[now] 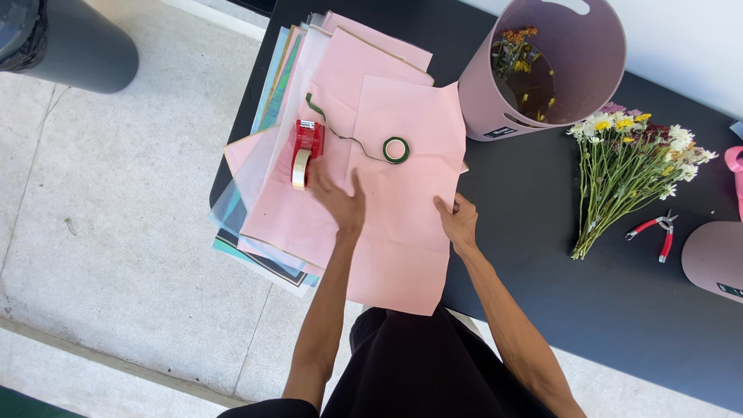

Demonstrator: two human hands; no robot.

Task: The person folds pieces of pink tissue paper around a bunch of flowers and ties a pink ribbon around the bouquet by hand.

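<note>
Both hands lie flat and released on the top pink paper sheet (402,201), left hand (338,199) beside the red tape dispenser (306,149), right hand (458,223) at its edge; flowers (627,166) lie unwrapped.

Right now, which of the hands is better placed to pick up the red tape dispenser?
Probably the left hand: it lies flat on the pink wrapping paper sheet right beside the red tape dispenser. The right hand rests at the sheet's far edge, further away.
</note>
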